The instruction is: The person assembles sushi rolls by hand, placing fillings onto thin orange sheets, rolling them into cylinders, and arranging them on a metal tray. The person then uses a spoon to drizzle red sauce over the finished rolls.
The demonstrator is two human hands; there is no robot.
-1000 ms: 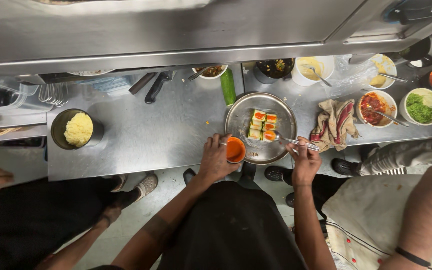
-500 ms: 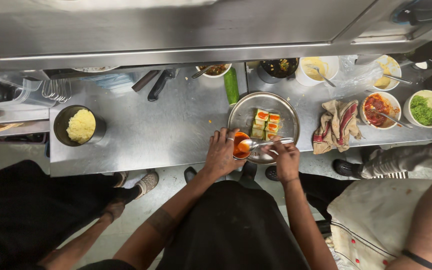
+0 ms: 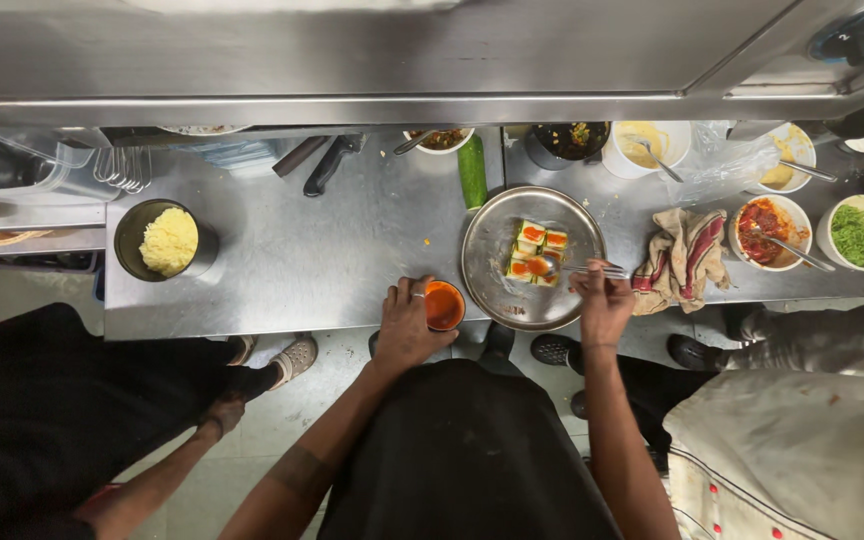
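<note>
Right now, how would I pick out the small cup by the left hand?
Find the round metal plate on the steel counter. Just left of it, at the counter's near edge, the left hand grips a small cup. It alone holds smooth orange-red sauce.

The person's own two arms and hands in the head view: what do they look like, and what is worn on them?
Both forearms are bare, with no sleeves and no gloves. The left hand has a ring on one finger, and the left forearm has a dark band-like mark. The right hand shows no jewellery that I can see.
</note>
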